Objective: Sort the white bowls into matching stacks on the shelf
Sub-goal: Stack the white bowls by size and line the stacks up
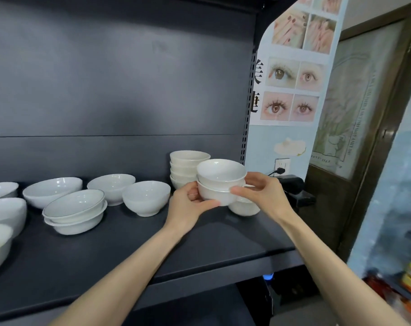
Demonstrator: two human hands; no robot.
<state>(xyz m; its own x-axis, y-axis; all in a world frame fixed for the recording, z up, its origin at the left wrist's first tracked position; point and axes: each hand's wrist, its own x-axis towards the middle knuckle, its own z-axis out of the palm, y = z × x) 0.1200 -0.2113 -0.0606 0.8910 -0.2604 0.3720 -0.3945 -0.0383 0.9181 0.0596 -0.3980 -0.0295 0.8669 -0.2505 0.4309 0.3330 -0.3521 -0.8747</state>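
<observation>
Both hands hold a pair of nested small white bowls (219, 182) above the dark shelf (134, 250) at its right end. My left hand (190, 203) grips the lower bowl from the left and below. My right hand (260, 191) grips it from the right. Another small bowl (244, 207) sits on the shelf just under my right hand, partly hidden. Behind stands a stack of several small bowls (183, 165). To the left are a single footed bowl (146, 197), a wider bowl (110, 185) and two nested rimmed bowls (75, 211).
More wide white bowls (51, 190) and large bowls (4, 208) fill the shelf's left end. The shelf's upright post (246, 128) stands right of the stack. A wall socket with a plug (280, 167) and a poster lie beyond it. A door is at the right.
</observation>
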